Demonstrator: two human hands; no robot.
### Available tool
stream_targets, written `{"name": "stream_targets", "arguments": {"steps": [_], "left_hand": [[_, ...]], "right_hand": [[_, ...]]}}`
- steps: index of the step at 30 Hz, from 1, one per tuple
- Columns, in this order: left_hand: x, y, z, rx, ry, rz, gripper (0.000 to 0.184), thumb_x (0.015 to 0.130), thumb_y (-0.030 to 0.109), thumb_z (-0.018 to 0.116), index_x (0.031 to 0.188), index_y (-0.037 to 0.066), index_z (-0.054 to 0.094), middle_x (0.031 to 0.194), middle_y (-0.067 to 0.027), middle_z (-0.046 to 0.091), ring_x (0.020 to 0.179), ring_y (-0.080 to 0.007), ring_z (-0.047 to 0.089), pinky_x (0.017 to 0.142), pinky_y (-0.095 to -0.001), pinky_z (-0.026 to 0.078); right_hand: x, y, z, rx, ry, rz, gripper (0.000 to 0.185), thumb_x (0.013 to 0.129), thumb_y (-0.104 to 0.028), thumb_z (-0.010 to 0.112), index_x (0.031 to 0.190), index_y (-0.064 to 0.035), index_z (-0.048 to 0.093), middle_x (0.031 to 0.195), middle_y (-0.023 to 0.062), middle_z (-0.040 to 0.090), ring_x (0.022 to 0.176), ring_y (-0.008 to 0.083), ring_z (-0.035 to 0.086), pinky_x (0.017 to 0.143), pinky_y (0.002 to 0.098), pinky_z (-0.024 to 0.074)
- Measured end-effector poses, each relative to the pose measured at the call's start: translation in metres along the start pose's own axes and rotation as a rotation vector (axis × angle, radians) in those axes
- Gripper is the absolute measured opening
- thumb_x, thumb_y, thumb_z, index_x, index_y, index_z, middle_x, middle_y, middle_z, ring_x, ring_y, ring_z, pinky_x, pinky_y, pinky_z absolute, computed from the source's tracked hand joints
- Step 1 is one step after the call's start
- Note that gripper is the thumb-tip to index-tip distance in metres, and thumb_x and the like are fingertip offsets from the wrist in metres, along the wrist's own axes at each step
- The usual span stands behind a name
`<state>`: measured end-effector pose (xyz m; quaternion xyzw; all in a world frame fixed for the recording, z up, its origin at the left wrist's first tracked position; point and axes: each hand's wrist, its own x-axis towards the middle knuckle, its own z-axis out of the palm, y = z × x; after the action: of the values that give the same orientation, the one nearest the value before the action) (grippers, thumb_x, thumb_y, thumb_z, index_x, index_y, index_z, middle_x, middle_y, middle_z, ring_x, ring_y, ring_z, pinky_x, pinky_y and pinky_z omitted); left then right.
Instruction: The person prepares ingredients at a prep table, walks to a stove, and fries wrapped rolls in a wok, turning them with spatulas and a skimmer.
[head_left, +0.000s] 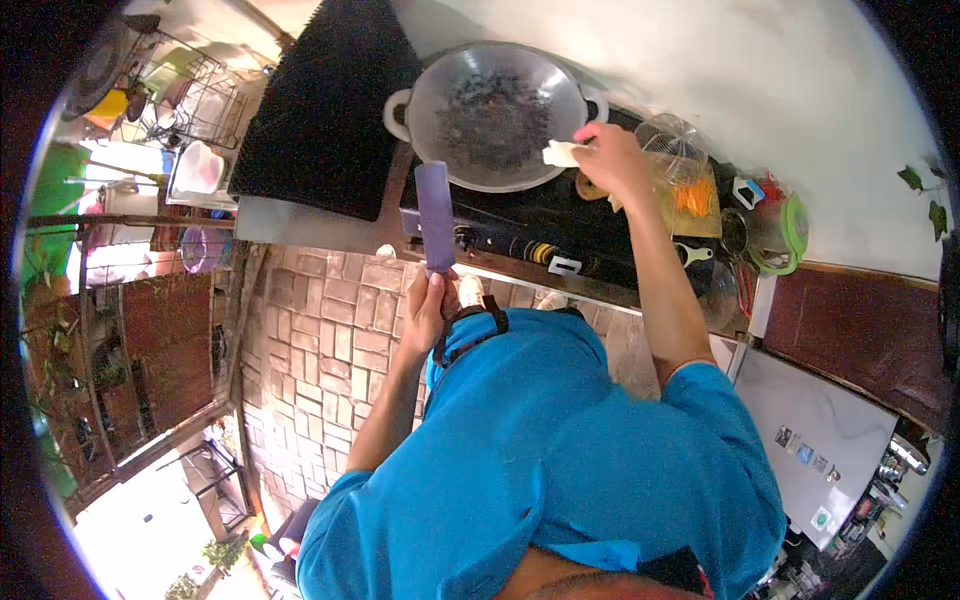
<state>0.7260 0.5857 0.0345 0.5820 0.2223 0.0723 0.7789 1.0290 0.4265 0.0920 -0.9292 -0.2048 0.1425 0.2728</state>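
A large metal pan with two pale handles sits on the black stove; its bottom looks dark. My left hand is closed around the lower end of a flat purple-grey blade-shaped tool, which points up toward the pan's near-left side. At the pan's right rim, my right hand pinches a crumpled whitish piece, perhaps a cloth or paper. Shredded orange food lies on a board to the right, beside a wire strainer.
A black ridged panel stands left of the pan. Farther left are a dish rack and a white container. A green-rimmed container and a green-handled utensil are at right. Brick paving lies below.
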Motion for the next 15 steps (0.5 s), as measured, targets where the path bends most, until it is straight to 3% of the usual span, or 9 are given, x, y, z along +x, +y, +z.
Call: {"name": "stream_targets", "arguments": {"steps": [2, 5, 9, 12, 15], "left_hand": [[-0.007, 0.004, -0.013, -0.055, 0.013, -0.003, 0.031, 0.103, 0.032, 0.036, 0.102, 0.003, 0.049, 0.064, 0.0039, 0.036, 0.054, -0.0058, 0.032, 0.049, -0.0229, 0.029], [-0.016, 0.002, -0.032, -0.009, 0.071, 0.05, 0.033, 0.103, 0.033, 0.036, 0.102, 0.003, 0.049, 0.064, 0.0036, 0.036, 0.055, -0.0062, 0.032, 0.049, -0.0232, 0.029], [-0.023, -0.002, -0.054, -0.08, 0.059, 0.041, 0.034, 0.103, 0.033, 0.036, 0.102, 0.002, 0.05, 0.064, 0.0028, 0.037, 0.055, -0.0066, 0.033, 0.05, -0.0238, 0.03], [-0.022, -0.002, -0.064, 0.008, 0.042, 0.058, 0.034, 0.103, 0.033, 0.036, 0.101, 0.002, 0.051, 0.064, 0.0022, 0.039, 0.055, -0.0069, 0.034, 0.051, -0.0239, 0.03], [-0.021, 0.005, -0.061, -0.037, 0.018, 0.043, 0.034, 0.103, 0.032, 0.036, 0.1, 0.002, 0.051, 0.064, 0.0018, 0.04, 0.055, -0.007, 0.034, 0.051, -0.0241, 0.031]], "right_hand": [[0.029, -0.003, 0.036, -0.205, 0.001, -0.074, 0.028, 0.075, -0.024, 0.064, 0.1, -0.0119, 0.07, 0.094, 0.0148, 0.069, 0.087, 0.0321, 0.067, 0.078, 0.0417, 0.0518], [0.057, -0.024, 0.062, -0.331, -0.124, -0.02, 0.022, 0.076, -0.024, 0.064, 0.094, -0.0128, 0.071, 0.094, 0.0146, 0.069, 0.088, 0.0332, 0.066, 0.077, 0.043, 0.0524], [0.067, -0.03, 0.079, -0.466, -0.079, -0.024, 0.023, 0.08, -0.025, 0.062, 0.096, -0.0094, 0.07, 0.094, 0.0142, 0.07, 0.091, 0.0328, 0.066, 0.079, 0.0429, 0.0525], [0.018, -0.05, 0.034, -0.289, 0.095, -0.083, 0.031, 0.082, -0.03, 0.064, 0.1, -0.0049, 0.068, 0.099, 0.0177, 0.069, 0.09, 0.0361, 0.066, 0.083, 0.0461, 0.0522], [-0.022, -0.031, 0.007, -0.185, 0.133, -0.103, 0.031, 0.083, -0.027, 0.063, 0.103, -0.005, 0.067, 0.097, 0.0185, 0.068, 0.09, 0.0352, 0.066, 0.081, 0.0444, 0.0522]]}}
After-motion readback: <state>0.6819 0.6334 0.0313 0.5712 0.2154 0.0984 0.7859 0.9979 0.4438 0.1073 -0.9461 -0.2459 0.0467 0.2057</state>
